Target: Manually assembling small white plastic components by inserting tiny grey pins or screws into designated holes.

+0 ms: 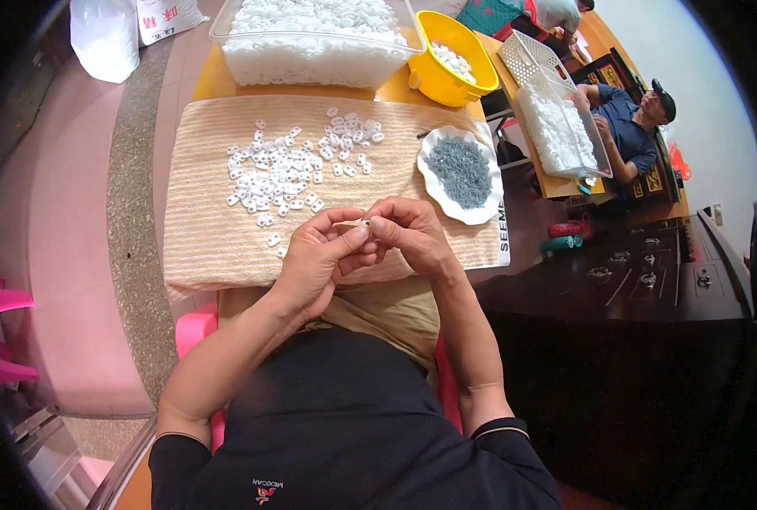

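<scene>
Over the near part of a striped beige towel (204,212), my two hands meet fingertip to fingertip. My left hand (315,259) is closed in a pinch on a small white piece (365,223), mostly hidden by the fingers. My right hand (414,240) pinches at the same spot, its thumb and forefinger pressed together; whatever it holds is too small to make out. Beyond the left hand lie many loose white plastic pieces (276,174) with dark holes. Right of them, a scalloped white plate (495,185) bears a heap of small grey-blue pieces (459,170).
At the far edge stand a clear bin (310,70) full of white pieces and a yellow basin (455,92). To the right, another person (629,127) sits by a white-filled tub (557,132). A dark carved wooden surface (625,272) lies nearer; pink stools (0,331) are at left.
</scene>
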### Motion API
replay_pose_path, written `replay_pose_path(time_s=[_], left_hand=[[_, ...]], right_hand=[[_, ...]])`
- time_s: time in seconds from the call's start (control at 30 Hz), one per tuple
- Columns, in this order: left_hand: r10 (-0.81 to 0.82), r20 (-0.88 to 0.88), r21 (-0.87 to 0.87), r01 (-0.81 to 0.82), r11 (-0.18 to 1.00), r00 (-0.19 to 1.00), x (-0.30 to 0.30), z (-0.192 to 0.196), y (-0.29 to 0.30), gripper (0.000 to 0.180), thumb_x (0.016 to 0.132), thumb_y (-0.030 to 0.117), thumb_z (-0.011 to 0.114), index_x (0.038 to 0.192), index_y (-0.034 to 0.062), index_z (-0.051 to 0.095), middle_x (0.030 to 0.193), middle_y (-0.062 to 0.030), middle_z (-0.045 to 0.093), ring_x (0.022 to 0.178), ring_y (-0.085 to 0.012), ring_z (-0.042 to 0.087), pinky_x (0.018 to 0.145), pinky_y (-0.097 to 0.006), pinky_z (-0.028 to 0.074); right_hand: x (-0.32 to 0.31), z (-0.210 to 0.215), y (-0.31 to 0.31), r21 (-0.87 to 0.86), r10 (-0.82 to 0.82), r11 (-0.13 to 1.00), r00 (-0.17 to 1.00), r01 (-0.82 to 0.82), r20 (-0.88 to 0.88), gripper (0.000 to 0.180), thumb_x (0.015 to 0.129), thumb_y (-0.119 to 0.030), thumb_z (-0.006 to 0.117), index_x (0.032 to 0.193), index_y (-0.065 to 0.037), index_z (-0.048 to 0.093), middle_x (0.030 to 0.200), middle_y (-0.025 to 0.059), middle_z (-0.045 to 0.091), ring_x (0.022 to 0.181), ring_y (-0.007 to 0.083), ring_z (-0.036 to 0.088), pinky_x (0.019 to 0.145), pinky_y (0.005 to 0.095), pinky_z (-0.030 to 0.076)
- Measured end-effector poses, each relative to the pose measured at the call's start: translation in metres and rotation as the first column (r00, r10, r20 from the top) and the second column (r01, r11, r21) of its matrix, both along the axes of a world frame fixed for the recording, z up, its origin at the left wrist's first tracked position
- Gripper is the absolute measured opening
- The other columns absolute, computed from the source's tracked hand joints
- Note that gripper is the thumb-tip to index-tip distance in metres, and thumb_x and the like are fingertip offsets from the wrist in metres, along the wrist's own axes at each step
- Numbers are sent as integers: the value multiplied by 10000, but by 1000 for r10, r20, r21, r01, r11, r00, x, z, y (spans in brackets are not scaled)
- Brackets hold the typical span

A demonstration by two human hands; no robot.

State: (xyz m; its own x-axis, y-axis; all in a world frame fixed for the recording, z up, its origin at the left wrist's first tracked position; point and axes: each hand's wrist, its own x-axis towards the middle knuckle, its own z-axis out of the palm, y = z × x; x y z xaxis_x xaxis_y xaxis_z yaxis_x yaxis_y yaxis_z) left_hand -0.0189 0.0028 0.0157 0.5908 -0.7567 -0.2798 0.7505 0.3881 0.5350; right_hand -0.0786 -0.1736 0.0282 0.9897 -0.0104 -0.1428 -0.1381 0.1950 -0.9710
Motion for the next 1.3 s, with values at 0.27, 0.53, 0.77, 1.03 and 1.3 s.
replay_pose_path(time_s=[0.27,0.53,0.77,1.03,1.3], left_hand=[[-18,-19,40,19,999,1000,-1,-4,-1,213,900,55,629,1104,5,594,901,-76,657,791,-144,655,748,-283,577],[-22,59,72,18,997,998,1,-4,0,227,897,54,628,1120,28,596,892,-51,642,820,-139,644,759,-283,570],[-60,51,72,56,996,997,-1,-5,-2,235,904,74,625,1132,25,590,890,-40,636,816,-128,636,766,-282,566],[-86,154,155,62,986,984,-1,-4,-3,226,910,137,642,1098,17,611,861,-28,634,778,-113,631,746,-271,562],[-53,136,180,28,983,989,0,-4,-3,194,914,197,647,1019,35,627,807,-12,614,722,-96,615,669,-255,564]], right_hand=[[-12,4,-4,-413,-209,877,969,245,131,159,915,-135,642,923,24,643,719,20,612,608,70,568,545,210,475],[-22,8,-60,-548,-469,652,847,524,252,119,895,-104,661,894,15,660,677,-8,590,560,52,531,509,193,426],[-8,-5,-107,-871,-310,194,871,451,382,214,820,-150,690,930,33,679,796,112,672,682,194,620,649,302,484],[5,-16,-114,-923,-247,11,896,384,369,159,801,-132,675,887,1,694,822,161,654,756,326,633,688,374,493],[7,-15,-107,-935,-234,-92,906,342,354,100,815,-110,652,843,-19,683,872,149,652,802,348,630,713,405,497]])
